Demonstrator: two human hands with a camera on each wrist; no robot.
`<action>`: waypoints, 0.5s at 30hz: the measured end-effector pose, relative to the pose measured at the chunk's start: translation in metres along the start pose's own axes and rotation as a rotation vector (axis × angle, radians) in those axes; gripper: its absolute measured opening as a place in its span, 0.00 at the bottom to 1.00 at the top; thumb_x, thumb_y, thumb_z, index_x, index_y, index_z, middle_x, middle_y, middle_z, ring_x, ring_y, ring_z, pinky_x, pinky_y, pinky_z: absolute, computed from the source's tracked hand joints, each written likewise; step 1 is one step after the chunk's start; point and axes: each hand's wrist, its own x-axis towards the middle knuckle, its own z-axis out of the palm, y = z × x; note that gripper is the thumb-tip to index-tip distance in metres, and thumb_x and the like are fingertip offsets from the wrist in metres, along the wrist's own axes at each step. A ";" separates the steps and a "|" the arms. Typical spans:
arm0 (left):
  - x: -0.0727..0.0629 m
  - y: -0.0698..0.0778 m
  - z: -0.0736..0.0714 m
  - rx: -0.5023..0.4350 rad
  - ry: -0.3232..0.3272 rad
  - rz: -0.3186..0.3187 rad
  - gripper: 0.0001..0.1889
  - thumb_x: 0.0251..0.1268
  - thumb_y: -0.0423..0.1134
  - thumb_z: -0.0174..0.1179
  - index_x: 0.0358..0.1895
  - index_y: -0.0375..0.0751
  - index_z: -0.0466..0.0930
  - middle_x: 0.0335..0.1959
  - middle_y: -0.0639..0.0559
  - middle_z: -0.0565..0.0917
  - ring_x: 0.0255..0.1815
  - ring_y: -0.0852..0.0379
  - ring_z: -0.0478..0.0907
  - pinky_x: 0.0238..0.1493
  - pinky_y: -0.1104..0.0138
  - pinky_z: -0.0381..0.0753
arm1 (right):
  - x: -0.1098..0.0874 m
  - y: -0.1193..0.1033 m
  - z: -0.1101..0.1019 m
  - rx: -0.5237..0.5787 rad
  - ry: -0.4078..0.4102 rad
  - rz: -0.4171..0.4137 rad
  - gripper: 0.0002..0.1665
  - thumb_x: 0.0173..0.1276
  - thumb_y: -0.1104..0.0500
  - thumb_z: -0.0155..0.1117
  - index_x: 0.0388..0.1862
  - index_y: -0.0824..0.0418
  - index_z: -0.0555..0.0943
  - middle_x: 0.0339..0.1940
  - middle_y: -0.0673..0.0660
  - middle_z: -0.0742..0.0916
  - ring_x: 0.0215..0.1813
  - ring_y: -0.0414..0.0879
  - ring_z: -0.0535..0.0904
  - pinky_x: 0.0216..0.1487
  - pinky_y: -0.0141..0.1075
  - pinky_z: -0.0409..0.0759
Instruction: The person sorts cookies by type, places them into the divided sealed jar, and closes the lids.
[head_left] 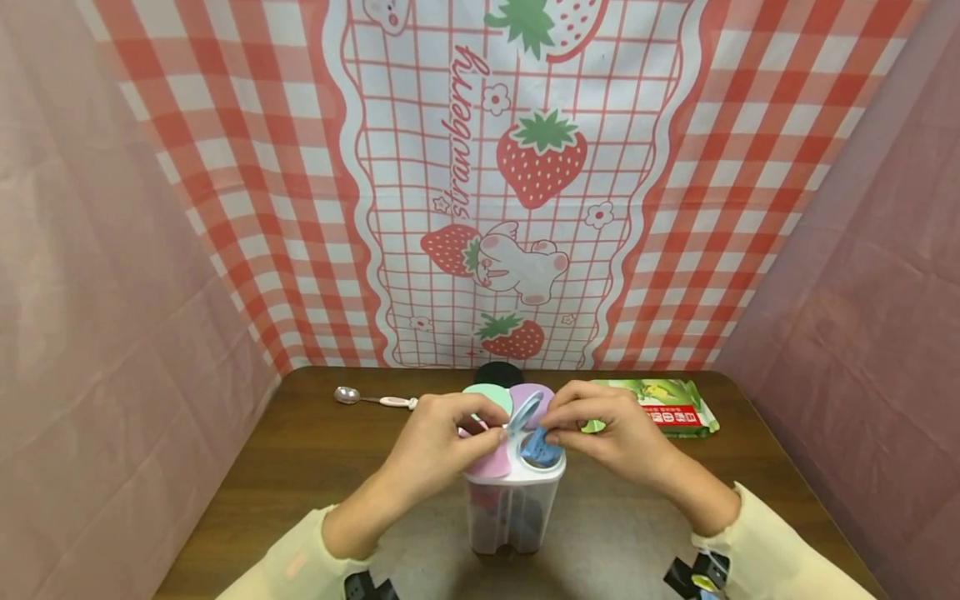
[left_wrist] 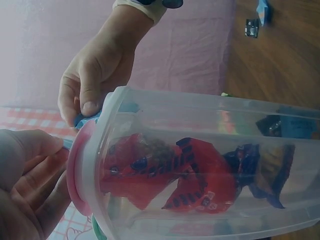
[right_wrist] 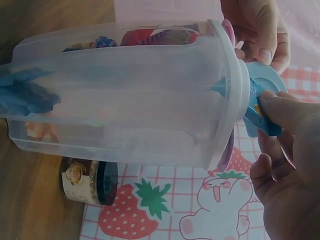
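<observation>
A clear plastic storage box (head_left: 504, 517) stands upright, its white top fitted with pink (head_left: 489, 461), green (head_left: 489, 400), purple (head_left: 528, 400) and blue flip lids. My left hand (head_left: 442, 437) pinches the raised blue lid (head_left: 527, 412) by its edge. At the uncovered round opening, my right hand (head_left: 611, 425) pinches a small blue snack packet (right_wrist: 262, 112) between thumb and fingers. Part of that packet reaches down inside the opening. Through the wall, the left wrist view shows red packets (left_wrist: 205, 180) in one compartment. Another blue packet (right_wrist: 30, 92) lies low in the box in the right wrist view.
A spoon (head_left: 375, 400) with a pale handle lies left of the box. Behind the box stands a black-lidded jar (right_wrist: 87, 181). A green-and-red packet (head_left: 671, 408) lies at the right. A checked strawberry cloth (head_left: 540, 167) hangs behind the wooden table (head_left: 300, 467).
</observation>
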 end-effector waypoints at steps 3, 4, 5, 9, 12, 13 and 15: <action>0.000 0.000 0.000 -0.001 0.000 -0.003 0.05 0.59 0.32 0.72 0.37 0.46 0.90 0.35 0.58 0.90 0.30 0.66 0.85 0.29 0.71 0.85 | 0.001 0.000 0.001 -0.013 -0.013 0.014 0.14 0.59 0.70 0.77 0.43 0.56 0.91 0.42 0.47 0.88 0.44 0.41 0.83 0.42 0.29 0.83; 0.000 0.001 -0.001 -0.002 0.000 -0.004 0.05 0.59 0.32 0.72 0.37 0.45 0.90 0.35 0.57 0.90 0.30 0.66 0.85 0.29 0.71 0.85 | 0.001 0.000 0.001 -0.013 -0.017 0.015 0.14 0.59 0.70 0.77 0.42 0.56 0.91 0.42 0.47 0.88 0.44 0.41 0.83 0.41 0.29 0.83; 0.000 0.001 -0.001 -0.004 0.000 -0.004 0.05 0.59 0.32 0.72 0.37 0.45 0.90 0.35 0.57 0.90 0.30 0.66 0.85 0.29 0.71 0.85 | 0.001 0.000 0.002 -0.010 -0.022 0.016 0.14 0.59 0.70 0.77 0.42 0.56 0.91 0.42 0.47 0.88 0.43 0.41 0.83 0.41 0.30 0.83; 0.000 0.000 -0.001 -0.006 0.000 0.003 0.04 0.59 0.32 0.71 0.37 0.45 0.90 0.35 0.57 0.91 0.30 0.66 0.86 0.30 0.71 0.85 | 0.001 -0.001 0.007 -0.015 -0.063 0.044 0.15 0.59 0.66 0.78 0.45 0.54 0.89 0.39 0.45 0.89 0.39 0.38 0.83 0.36 0.33 0.82; 0.000 0.000 0.000 -0.007 0.001 0.012 0.04 0.59 0.32 0.71 0.37 0.45 0.90 0.35 0.57 0.91 0.30 0.66 0.85 0.30 0.71 0.85 | 0.000 0.000 0.012 -0.027 -0.086 0.045 0.15 0.60 0.63 0.79 0.46 0.53 0.88 0.38 0.43 0.90 0.38 0.37 0.83 0.34 0.34 0.82; 0.000 0.000 0.000 -0.007 0.001 0.013 0.04 0.59 0.32 0.71 0.36 0.45 0.90 0.35 0.57 0.91 0.30 0.66 0.85 0.30 0.71 0.85 | 0.000 0.000 0.012 -0.037 -0.089 0.041 0.15 0.60 0.62 0.79 0.45 0.52 0.88 0.38 0.43 0.89 0.38 0.36 0.83 0.35 0.33 0.82; 0.001 -0.001 0.000 -0.005 0.002 0.016 0.05 0.59 0.32 0.71 0.37 0.45 0.90 0.35 0.57 0.90 0.30 0.66 0.85 0.30 0.71 0.85 | -0.001 0.001 0.013 -0.034 -0.091 0.020 0.12 0.61 0.62 0.78 0.42 0.50 0.88 0.40 0.43 0.89 0.40 0.37 0.83 0.38 0.32 0.82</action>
